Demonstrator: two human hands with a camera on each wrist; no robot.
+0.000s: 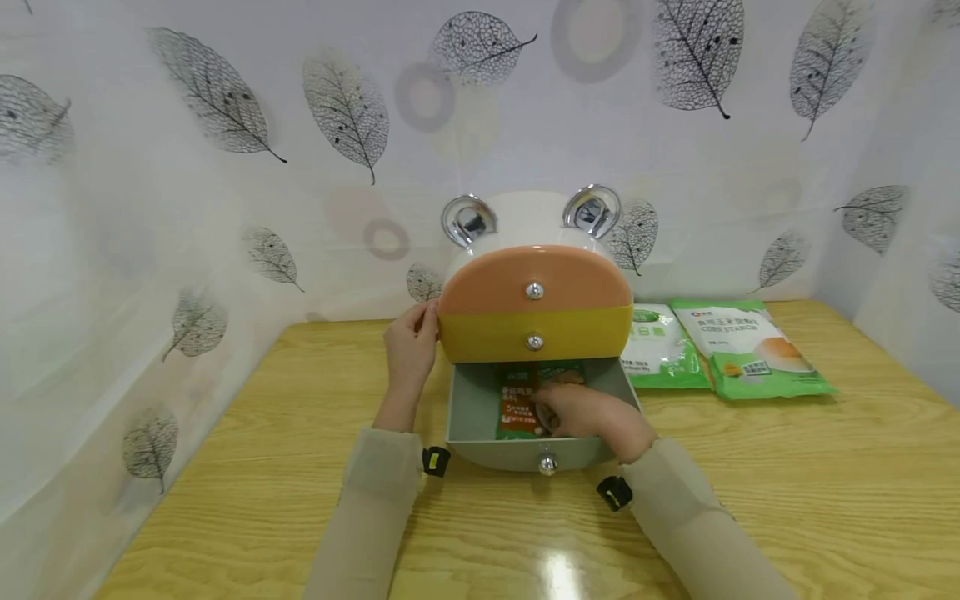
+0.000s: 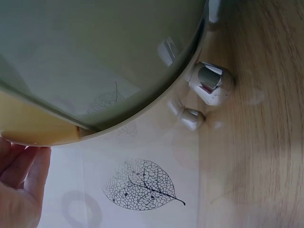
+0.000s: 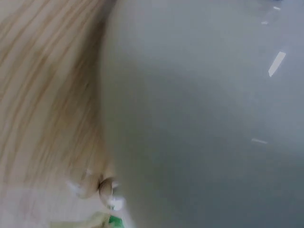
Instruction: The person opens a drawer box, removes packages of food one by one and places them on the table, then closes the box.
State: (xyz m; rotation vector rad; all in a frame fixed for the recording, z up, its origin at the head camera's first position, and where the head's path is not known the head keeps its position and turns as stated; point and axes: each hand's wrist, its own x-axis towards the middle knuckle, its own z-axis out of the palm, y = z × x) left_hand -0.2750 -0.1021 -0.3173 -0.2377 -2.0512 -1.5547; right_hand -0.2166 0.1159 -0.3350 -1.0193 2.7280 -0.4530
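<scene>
A frog-shaped drawer cabinet (image 1: 536, 279) stands on the table, its grey bottom drawer (image 1: 472, 421) pulled out. Inside that drawer, a red-and-green printed packet (image 1: 517, 410) lies face up, and another green packet (image 1: 562, 372) is partly hidden behind the right hand. My right hand (image 1: 588, 412) reaches into the drawer and pinches the red-and-green packet's right edge with curled fingers. Fingertips of my left hand (image 1: 412, 346) rest against the cabinet's left side, beside the orange and yellow drawers. In the left wrist view, the left hand (image 2: 21, 183) touches the yellow edge. The right wrist view shows the drawer's grey outside (image 3: 199, 118).
Two green-and-white bags lie right of the cabinet: a corn starch bag (image 1: 750, 350) and another bag (image 1: 660, 350) partly behind the cabinet. Round silver knobs (image 1: 548, 464) stick out from the drawer fronts. A leaf-print curtain (image 1: 345, 192) hangs behind the wooden table (image 1: 300, 400).
</scene>
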